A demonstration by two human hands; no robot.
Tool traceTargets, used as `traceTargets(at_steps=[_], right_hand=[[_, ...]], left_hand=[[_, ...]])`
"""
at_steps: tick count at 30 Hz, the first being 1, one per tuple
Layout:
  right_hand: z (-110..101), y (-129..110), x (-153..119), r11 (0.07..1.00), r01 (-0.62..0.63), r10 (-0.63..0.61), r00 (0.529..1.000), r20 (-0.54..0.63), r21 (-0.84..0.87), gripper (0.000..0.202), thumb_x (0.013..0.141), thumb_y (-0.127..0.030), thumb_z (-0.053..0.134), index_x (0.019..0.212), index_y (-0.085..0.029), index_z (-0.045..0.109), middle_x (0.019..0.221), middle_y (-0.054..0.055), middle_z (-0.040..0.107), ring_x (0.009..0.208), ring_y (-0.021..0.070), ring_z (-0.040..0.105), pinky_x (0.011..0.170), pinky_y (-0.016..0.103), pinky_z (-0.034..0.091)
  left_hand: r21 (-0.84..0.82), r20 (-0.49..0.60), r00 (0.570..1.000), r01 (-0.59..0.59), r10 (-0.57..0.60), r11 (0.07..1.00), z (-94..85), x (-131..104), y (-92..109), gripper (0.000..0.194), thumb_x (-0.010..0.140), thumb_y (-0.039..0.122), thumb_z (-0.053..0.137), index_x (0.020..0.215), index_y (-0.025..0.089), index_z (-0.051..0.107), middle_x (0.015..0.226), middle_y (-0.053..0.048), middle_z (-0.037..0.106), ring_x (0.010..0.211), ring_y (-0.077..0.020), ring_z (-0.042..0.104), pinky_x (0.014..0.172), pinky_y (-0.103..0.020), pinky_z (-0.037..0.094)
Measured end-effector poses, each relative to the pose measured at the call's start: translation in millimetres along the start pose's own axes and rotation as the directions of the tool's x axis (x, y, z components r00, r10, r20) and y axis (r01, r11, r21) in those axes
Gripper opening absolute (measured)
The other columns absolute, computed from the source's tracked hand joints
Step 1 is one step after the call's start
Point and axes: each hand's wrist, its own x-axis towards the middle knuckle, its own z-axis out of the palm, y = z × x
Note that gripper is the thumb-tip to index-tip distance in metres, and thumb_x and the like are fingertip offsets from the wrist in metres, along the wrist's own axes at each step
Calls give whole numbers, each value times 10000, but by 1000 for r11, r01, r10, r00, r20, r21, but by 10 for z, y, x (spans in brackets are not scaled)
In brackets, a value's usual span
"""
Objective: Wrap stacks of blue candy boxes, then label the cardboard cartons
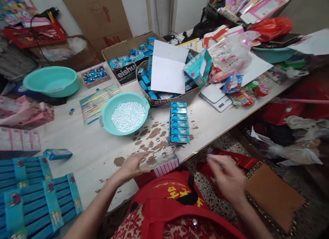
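Observation:
My left hand (pixel 135 167) is at the table's front edge, its thumb and fingers apart and nothing held. Beside it, a box with pink and white stripes (pixel 166 167) lies at the edge against the red apron (pixel 164 187). My right hand (pixel 227 175) hangs in the air past the table edge, a little blurred, its fingers stretched out with nothing visible in them. In front of both hands stands a row of small blue tins (pixel 180 123). A turquoise basin (pixel 102 121) of white pellet candies (pixel 128 116) sits behind my left hand.
Cartons of blue packs (pixel 124 73) stand at the back, a folded white sheet (pixel 168 67) over one. A digital scale (pixel 216 98) is on the right. Another turquoise basin (pixel 52 79) and packed blue boxes (pixel 33 198) are on the left. A brown-topped stool (pixel 275 194) stands lower right.

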Motion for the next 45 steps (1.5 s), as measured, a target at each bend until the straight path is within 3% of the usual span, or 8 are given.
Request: traceTargets(at_steps=[3, 7, 11, 13, 18, 26, 33, 45], right_hand=[[646, 114, -98, 990, 91, -121, 937, 329, 104, 188, 879, -188, 517, 974, -248, 668, 881, 61, 693, 827, 195, 640, 728, 330, 538], [1447, 194, -169, 968, 244, -146, 728, 670, -54, 329, 855, -219, 567, 1184, -204, 578, 1164, 118, 626, 1087, 265, 547, 946, 445, 419], [1738, 212, -125, 901, 400, -37, 460, 887, -169, 222, 897, -303, 512, 1016, -173, 647, 1003, 114, 678, 985, 271, 584, 869, 413, 413], [1728, 194, -131, 885, 439, -41, 403, 914, -154, 219, 908, -289, 487, 949, -154, 655, 975, 121, 678, 965, 269, 587, 828, 379, 409], [1679, 112, -234, 880, 453, -48, 389, 920, -145, 215, 928, -234, 441, 947, -166, 644, 957, 88, 687, 919, 226, 606, 829, 326, 384], [1907, 377, -101, 866, 340, 133, 549, 825, -366, 205, 920, -239, 455, 915, -177, 650, 906, 92, 688, 850, 221, 619, 697, 293, 414], [2046, 320, -228, 888, 354, 3, 634, 774, -294, 232, 886, -223, 524, 1099, -220, 617, 1100, 81, 619, 1035, 231, 516, 867, 322, 415], [2118, 466, -468, 807, 581, -252, 506, 825, -110, 396, 878, -117, 480, 1273, -131, 497, 1287, 146, 545, 1122, 273, 477, 915, 427, 392]], left_hand=[[-35, 91, 990, 111, -107, 993, 299, 6, -71, 188, 759, 258, 546, 918, 180, 606, 904, -40, 656, 840, -189, 582, 710, -258, 405], [-139, 24, 994, 110, -108, 984, 470, 143, -127, 196, 818, 233, 392, 790, 157, 570, 716, -28, 624, 694, -153, 548, 639, -239, 366], [-285, 36, 999, 14, -4, 959, 473, 130, -126, 300, 835, 380, 427, 992, 163, 563, 896, -41, 653, 797, -160, 577, 687, -228, 408], [-266, 75, 997, -13, 34, 964, 526, 21, -114, 370, 784, 395, 521, 1081, 175, 550, 1032, -61, 640, 902, -190, 581, 734, -238, 416], [52, 143, 984, 96, -102, 994, 641, -228, -125, 224, 829, 230, 398, 886, 188, 611, 798, -65, 649, 761, -195, 583, 644, -246, 359], [-148, -3, 994, 105, -106, 983, 474, 233, -332, 243, 817, 286, 420, 829, 163, 629, 745, -31, 616, 698, -158, 518, 591, -226, 305], [-172, -13, 995, 97, -101, 980, 549, 428, -304, 250, 801, 284, 441, 771, 147, 648, 664, -14, 596, 633, -138, 494, 556, -222, 279], [-268, -4, 973, 222, -231, 938, 673, 551, -348, 209, 735, 238, 454, 683, 140, 631, 569, 12, 529, 562, -119, 443, 524, -223, 268]])
